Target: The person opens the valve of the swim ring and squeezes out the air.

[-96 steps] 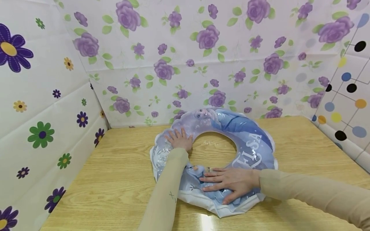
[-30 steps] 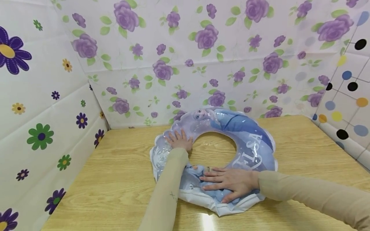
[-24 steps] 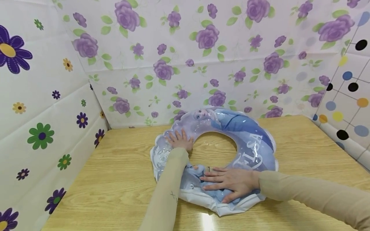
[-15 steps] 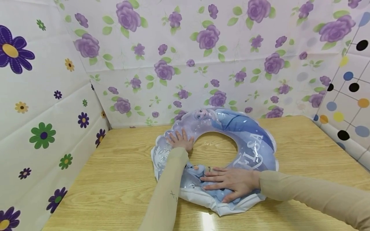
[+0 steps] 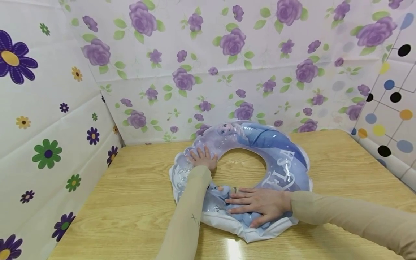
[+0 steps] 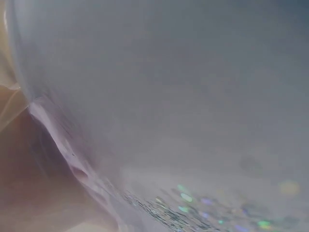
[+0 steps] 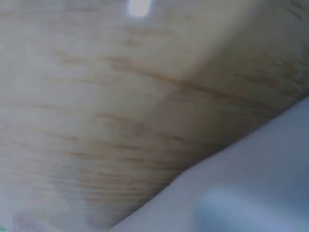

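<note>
Blue-and-lilac vinyl ring (image 5: 263, 139) is lying at lower centre frame on the desk (image 5: 130, 198), left hand (image 5: 203, 159) and right hand (image 5: 261, 204) resting outstretched on it, gripping nothing, while lopsided pressure may be risking a skid.

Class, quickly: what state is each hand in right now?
Left hand: open, resting on the glossy lilac-and-blue plastic inflatable ring.
Right hand: open, resting on the ring's near side.

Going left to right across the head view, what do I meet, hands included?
Daisy-print sheet, left hand, right hand (both hands resting on the inflatable ring), dot-print sheet.
</note>
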A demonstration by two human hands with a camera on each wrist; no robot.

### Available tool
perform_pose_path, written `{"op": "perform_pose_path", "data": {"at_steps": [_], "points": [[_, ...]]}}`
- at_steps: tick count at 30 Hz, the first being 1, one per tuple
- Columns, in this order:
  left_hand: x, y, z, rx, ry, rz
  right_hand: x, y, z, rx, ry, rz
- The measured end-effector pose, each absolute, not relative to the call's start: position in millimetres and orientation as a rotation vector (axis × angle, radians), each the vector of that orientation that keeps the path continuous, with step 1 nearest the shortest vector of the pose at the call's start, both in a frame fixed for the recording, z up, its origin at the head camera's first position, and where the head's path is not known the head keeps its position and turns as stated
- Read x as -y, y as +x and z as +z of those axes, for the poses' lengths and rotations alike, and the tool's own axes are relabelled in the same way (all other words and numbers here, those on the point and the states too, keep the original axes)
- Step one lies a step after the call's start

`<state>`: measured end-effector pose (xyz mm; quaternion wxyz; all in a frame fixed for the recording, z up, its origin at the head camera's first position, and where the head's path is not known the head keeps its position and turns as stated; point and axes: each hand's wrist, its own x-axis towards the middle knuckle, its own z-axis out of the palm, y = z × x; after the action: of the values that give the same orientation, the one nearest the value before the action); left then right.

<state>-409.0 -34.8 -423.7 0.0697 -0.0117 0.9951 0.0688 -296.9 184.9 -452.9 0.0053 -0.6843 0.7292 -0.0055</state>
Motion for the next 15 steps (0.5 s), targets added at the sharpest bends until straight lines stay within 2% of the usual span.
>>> {"op": "perform_pose_path", "data": {"at_steps": [7,15], "points": [[38,-430,-444,-2.98,-0.035,0.216,-184,-297,-450,-2.286,-2.134,-0.022],[35,-413,-430,-3.001,-0.039,0.277,-184,-297,-453,-2.29,-2.137,-0.005]]}}
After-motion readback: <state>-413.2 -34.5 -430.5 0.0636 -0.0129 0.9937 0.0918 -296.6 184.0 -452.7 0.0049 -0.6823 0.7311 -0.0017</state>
